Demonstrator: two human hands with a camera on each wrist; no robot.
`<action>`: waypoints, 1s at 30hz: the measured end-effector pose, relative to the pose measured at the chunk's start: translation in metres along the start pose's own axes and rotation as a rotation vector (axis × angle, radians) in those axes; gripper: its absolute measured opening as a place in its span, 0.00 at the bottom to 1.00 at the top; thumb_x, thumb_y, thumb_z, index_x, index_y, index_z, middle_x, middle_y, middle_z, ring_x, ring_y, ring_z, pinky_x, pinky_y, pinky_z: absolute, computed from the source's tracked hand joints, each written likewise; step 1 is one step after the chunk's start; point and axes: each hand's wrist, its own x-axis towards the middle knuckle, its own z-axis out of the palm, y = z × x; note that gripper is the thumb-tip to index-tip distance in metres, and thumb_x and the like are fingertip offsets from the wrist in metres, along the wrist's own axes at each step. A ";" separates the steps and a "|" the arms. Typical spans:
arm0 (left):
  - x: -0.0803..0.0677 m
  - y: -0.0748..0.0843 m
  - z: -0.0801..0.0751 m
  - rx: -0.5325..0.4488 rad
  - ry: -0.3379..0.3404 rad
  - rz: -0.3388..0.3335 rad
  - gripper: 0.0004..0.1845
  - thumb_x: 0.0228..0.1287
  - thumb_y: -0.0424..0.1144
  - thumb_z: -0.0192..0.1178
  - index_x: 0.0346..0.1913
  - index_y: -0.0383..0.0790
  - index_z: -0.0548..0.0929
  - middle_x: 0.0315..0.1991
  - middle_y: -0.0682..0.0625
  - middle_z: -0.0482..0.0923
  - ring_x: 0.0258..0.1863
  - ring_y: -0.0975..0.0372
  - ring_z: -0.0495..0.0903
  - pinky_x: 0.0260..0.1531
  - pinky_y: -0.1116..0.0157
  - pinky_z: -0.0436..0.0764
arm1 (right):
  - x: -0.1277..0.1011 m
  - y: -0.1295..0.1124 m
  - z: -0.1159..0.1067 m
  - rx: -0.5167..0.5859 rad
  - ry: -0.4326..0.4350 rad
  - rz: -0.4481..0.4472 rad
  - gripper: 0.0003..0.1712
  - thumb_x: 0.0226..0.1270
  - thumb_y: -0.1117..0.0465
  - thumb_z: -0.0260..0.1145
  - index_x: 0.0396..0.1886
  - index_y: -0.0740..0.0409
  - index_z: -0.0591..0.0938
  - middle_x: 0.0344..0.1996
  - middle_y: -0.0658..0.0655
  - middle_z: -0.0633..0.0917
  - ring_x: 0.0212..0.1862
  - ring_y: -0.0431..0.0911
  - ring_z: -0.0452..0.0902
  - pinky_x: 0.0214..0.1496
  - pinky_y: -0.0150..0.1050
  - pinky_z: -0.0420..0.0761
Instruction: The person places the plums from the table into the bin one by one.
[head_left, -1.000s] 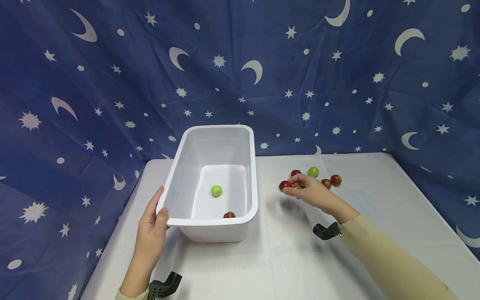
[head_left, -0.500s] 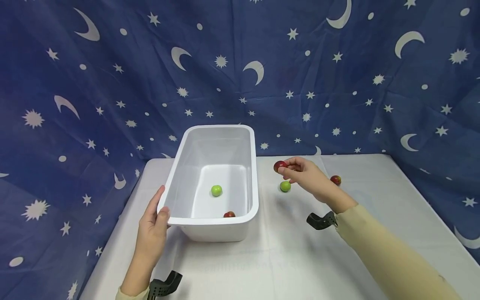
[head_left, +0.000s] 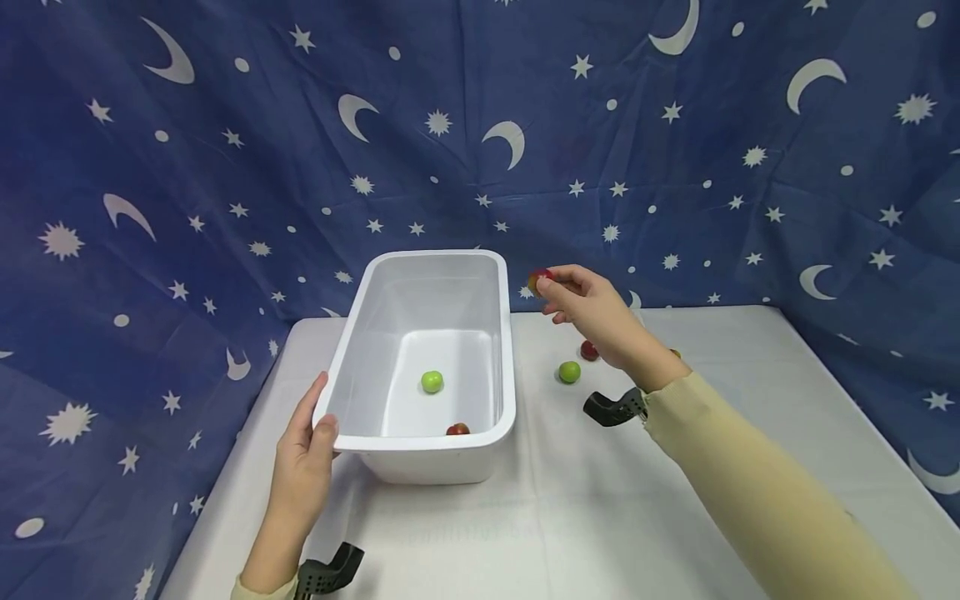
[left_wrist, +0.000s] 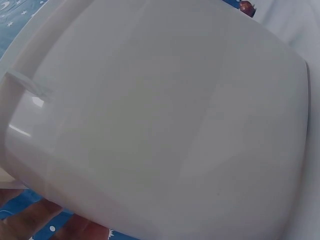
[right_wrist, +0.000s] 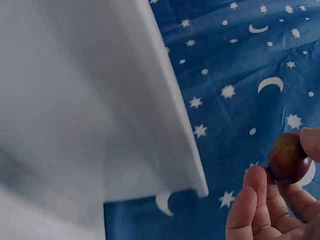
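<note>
Since the earlier frame the right hand point(head_left: 592, 312) has lifted from the table's far edge, red fruit point(head_left: 537, 279) pinched in fingertips beside the white tub's point(head_left: 420, 446) far right corner. Fruit judged small, light, smooth, firm; a fingertip pinch across its middle suits. Left hand point(head_left: 303, 454) clasps the tub's near left corner, thumb on rim.

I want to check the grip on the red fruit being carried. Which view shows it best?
The right wrist view: the red fruit fills the frame's corner, pinched between the right hand's fingertips. The head view shows the fruit small and part hidden by the fingers, beside the white tub. The left wrist view shows only the tub's wall.
</note>
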 end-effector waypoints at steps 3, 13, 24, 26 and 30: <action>0.000 -0.001 0.000 -0.005 0.001 0.003 0.26 0.76 0.39 0.44 0.73 0.60 0.62 0.69 0.50 0.63 0.56 0.51 0.73 0.40 0.72 0.80 | 0.004 -0.008 0.007 0.051 -0.005 -0.011 0.33 0.67 0.41 0.63 0.63 0.54 0.72 0.53 0.57 0.80 0.49 0.53 0.76 0.53 0.47 0.76; -0.001 -0.001 -0.002 -0.001 0.013 -0.005 0.26 0.76 0.38 0.44 0.73 0.60 0.63 0.68 0.49 0.64 0.55 0.53 0.74 0.40 0.72 0.80 | 0.014 -0.032 0.036 0.167 -0.037 -0.058 0.28 0.68 0.45 0.63 0.61 0.55 0.73 0.52 0.57 0.79 0.51 0.56 0.76 0.55 0.48 0.76; 0.000 0.002 0.001 -0.038 -0.016 0.007 0.26 0.76 0.37 0.44 0.74 0.57 0.62 0.70 0.47 0.62 0.55 0.54 0.73 0.41 0.72 0.79 | 0.029 -0.047 0.065 0.179 -0.062 -0.090 0.26 0.68 0.47 0.65 0.60 0.56 0.75 0.48 0.56 0.82 0.46 0.51 0.79 0.48 0.43 0.79; 0.001 0.002 0.001 -0.036 -0.019 0.010 0.26 0.76 0.37 0.44 0.74 0.57 0.62 0.70 0.46 0.62 0.55 0.52 0.73 0.41 0.72 0.79 | 0.033 -0.048 0.072 0.171 -0.071 -0.089 0.26 0.67 0.48 0.65 0.59 0.55 0.75 0.47 0.55 0.83 0.46 0.52 0.78 0.49 0.43 0.79; 0.000 0.002 -0.001 -0.025 -0.012 0.010 0.26 0.76 0.38 0.44 0.74 0.58 0.62 0.69 0.47 0.63 0.55 0.50 0.73 0.42 0.72 0.79 | 0.037 -0.049 0.085 0.156 -0.098 -0.084 0.24 0.67 0.48 0.65 0.58 0.55 0.76 0.46 0.55 0.83 0.46 0.52 0.78 0.49 0.42 0.79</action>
